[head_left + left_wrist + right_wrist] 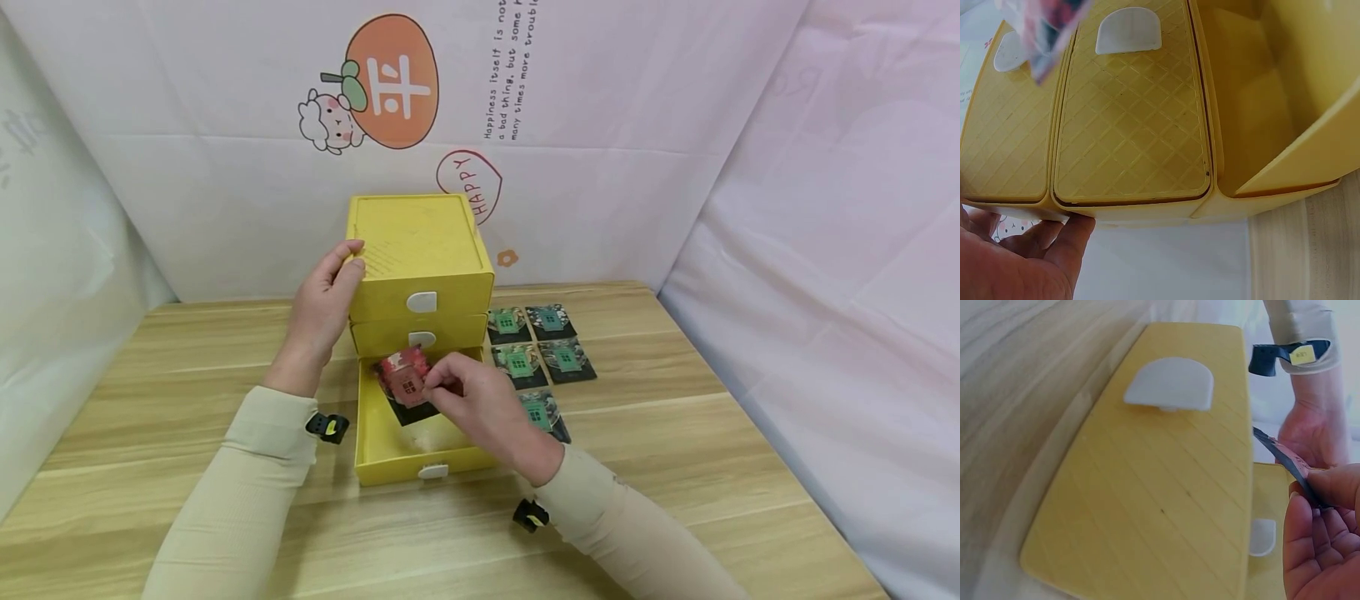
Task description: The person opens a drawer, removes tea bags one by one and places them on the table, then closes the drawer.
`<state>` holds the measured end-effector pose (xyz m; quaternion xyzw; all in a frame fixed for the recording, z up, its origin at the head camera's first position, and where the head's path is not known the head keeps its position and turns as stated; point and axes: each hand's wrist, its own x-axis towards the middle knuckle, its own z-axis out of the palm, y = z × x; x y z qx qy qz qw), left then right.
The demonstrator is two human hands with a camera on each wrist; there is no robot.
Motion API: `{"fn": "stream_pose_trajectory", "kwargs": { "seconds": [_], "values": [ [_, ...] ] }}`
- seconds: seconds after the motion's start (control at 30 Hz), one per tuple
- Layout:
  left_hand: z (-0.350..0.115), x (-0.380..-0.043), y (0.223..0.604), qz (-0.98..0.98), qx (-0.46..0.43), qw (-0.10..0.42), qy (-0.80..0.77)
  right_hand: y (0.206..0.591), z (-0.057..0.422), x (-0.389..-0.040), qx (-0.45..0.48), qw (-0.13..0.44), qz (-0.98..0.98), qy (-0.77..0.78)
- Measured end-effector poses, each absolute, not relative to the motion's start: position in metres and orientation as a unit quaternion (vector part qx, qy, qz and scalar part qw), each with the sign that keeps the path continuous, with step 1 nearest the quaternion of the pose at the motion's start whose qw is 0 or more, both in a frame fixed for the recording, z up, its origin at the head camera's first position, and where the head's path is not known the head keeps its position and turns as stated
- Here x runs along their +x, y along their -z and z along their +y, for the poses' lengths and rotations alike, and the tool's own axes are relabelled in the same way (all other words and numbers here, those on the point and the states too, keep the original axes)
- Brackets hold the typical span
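Note:
A yellow chest of drawers (420, 233) stands on the table, with its bottom drawer (390, 462) pulled out. My left hand (322, 300) rests against its left side near the top, fingertips at the upper edge; in the left wrist view the fingers of that hand (1029, 256) lie along the side wall. Over the open drawer, my right hand (487, 408) pinches a flat square red-and-black packet (405, 383) by one edge, between thumb and fingers. The right wrist view shows this packet (1285, 456) edge-on, tilted.
Several green-and-black packets (566, 358) lie in rows on the wooden table (660, 450), right of the chest. Both upper drawers are closed, with white tabs (422, 302) on their fronts. A white printed cloth (225, 183) hangs behind and at both sides.

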<state>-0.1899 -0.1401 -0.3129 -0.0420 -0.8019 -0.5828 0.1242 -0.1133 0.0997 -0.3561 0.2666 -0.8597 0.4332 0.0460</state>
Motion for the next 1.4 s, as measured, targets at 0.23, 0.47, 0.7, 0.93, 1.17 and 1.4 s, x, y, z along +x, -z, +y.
{"fn": "stream_pose_trajectory", "kwargs": {
  "seconds": [0.23,0.47,0.7,0.93,1.17,1.4],
  "values": [
    [-0.14,-0.19,0.313,-0.803,-0.043,0.123,0.581,0.349,0.111,-0.112,0.26,0.059,-0.853,-0.449],
    [-0.139,-0.188,0.311,-0.802,-0.043,0.121,0.583,0.341,0.125,-0.111,0.251,0.084,-0.855,-0.445],
    [-0.139,-0.188,0.311,-0.804,-0.039,0.119,0.582,0.338,0.139,-0.113,0.219,0.102,-0.863,-0.444],
    [-0.139,-0.188,0.311,-0.801,-0.04,0.121,0.585,0.334,0.156,-0.115,0.185,0.102,-0.866,-0.453],
    [-0.139,-0.189,0.311,-0.803,-0.037,0.119,0.583,0.332,0.169,-0.117,0.168,0.12,-0.87,-0.447],
    [-0.139,-0.189,0.311,-0.805,-0.036,0.121,0.58,0.331,0.177,-0.12,0.158,0.117,-0.858,-0.474]
  ]
}}
